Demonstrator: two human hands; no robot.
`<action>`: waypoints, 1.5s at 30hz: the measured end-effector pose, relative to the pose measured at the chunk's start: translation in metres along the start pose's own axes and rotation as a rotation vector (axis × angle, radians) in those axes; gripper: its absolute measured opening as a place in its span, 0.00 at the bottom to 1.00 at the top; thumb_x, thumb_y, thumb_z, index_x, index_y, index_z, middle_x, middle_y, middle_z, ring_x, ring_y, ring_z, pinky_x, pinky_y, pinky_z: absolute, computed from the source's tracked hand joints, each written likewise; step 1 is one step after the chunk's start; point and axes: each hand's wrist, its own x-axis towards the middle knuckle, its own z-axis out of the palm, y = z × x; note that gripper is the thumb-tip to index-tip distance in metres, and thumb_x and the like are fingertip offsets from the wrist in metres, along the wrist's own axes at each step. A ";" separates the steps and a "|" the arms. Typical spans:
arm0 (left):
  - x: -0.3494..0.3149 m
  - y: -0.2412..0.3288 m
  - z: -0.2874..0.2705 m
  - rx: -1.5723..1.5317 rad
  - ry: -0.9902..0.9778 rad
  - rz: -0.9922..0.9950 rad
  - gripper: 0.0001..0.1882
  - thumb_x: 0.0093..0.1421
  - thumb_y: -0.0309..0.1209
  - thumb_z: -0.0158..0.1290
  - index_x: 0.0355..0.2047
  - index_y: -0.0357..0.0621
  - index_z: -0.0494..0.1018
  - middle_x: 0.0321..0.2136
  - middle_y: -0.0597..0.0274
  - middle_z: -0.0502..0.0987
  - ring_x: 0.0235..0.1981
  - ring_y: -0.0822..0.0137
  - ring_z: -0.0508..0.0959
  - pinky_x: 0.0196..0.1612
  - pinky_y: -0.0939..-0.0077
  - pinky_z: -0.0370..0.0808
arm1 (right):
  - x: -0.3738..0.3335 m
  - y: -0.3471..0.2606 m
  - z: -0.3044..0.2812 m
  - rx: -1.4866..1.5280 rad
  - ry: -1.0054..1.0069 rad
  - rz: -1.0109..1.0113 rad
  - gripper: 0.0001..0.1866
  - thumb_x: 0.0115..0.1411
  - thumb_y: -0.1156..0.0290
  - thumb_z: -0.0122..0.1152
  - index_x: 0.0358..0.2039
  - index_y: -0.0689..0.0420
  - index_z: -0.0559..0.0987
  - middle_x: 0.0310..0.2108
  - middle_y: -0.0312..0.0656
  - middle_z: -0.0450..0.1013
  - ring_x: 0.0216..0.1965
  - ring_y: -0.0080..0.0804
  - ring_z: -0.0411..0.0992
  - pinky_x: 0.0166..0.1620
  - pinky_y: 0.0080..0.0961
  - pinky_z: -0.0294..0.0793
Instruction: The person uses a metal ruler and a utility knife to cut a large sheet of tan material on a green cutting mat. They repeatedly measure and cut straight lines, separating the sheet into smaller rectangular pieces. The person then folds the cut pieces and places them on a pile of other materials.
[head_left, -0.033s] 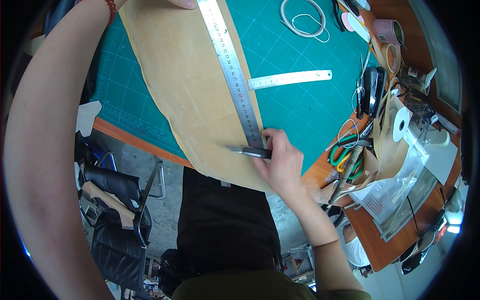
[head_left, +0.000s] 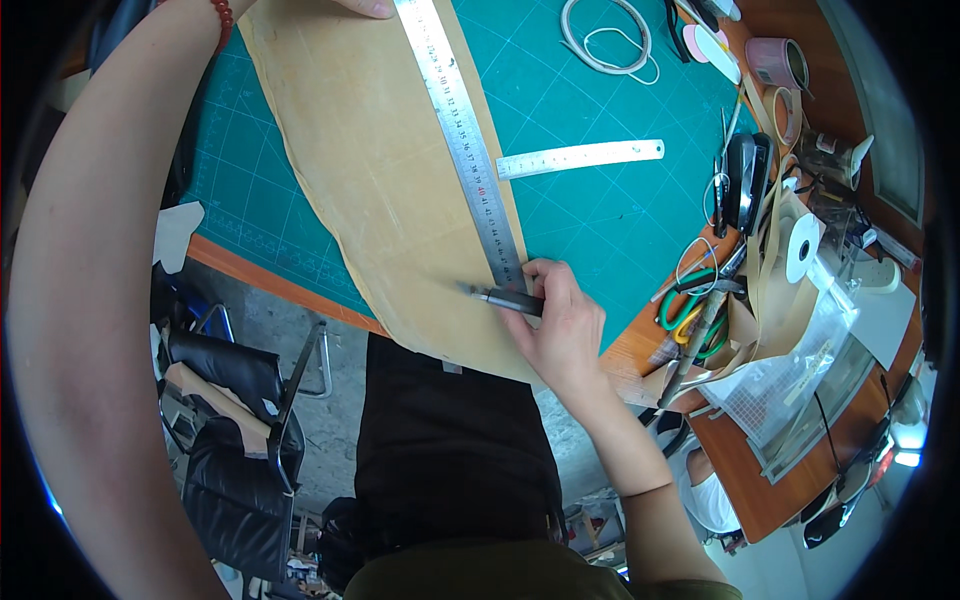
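Observation:
A large piece of tan leather (head_left: 350, 170) lies on the green cutting mat (head_left: 560, 90), its near end reaching past the table edge. Along its right side runs a long steel ruler (head_left: 465, 145). My right hand (head_left: 565, 325) is closed round a dark-handled craft knife (head_left: 512, 301), whose tip points left and is blurred. Its forefinger touches the ruler's near end. At the top edge my left hand (head_left: 368, 7) shows only in part, an outstretched finger resting on the leather beside the ruler; the rest is cut off. A short steel ruler (head_left: 580, 159) sits right of the leather.
At the back lies a coil of white cord (head_left: 607, 38). Along the right stand a black stapler (head_left: 742, 180), green-handled scissors (head_left: 672, 310), a tape roll (head_left: 785, 115) and a white spool (head_left: 801, 247). A black chair (head_left: 235, 470) stands on the floor at lower left.
The craft knife in my right hand has tilted very slightly, its tip a little higher. The leather, both rulers and my left hand stay where they were.

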 end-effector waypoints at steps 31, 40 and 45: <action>-0.012 0.002 -0.005 -0.150 -0.047 -0.037 0.82 0.37 0.70 0.68 0.73 0.35 0.29 0.74 0.39 0.32 0.76 0.46 0.37 0.75 0.60 0.43 | -0.005 -0.008 0.015 0.074 0.139 0.114 0.22 0.50 0.69 0.74 0.42 0.58 0.74 0.27 0.41 0.77 0.27 0.32 0.79 0.31 0.27 0.77; -0.002 0.000 0.000 -0.167 -0.038 -0.010 0.83 0.37 0.70 0.69 0.73 0.35 0.28 0.74 0.38 0.31 0.76 0.45 0.35 0.76 0.60 0.41 | -0.004 -0.009 0.013 0.070 0.127 0.107 0.21 0.47 0.67 0.75 0.37 0.57 0.73 0.24 0.37 0.75 0.22 0.28 0.75 0.27 0.23 0.75; -0.013 -0.004 -0.002 -0.150 -0.036 -0.035 0.83 0.36 0.71 0.68 0.73 0.35 0.28 0.74 0.38 0.32 0.76 0.44 0.35 0.76 0.58 0.41 | -0.001 -0.010 0.012 0.018 0.127 0.020 0.22 0.47 0.66 0.76 0.37 0.57 0.73 0.22 0.37 0.74 0.20 0.29 0.73 0.26 0.24 0.73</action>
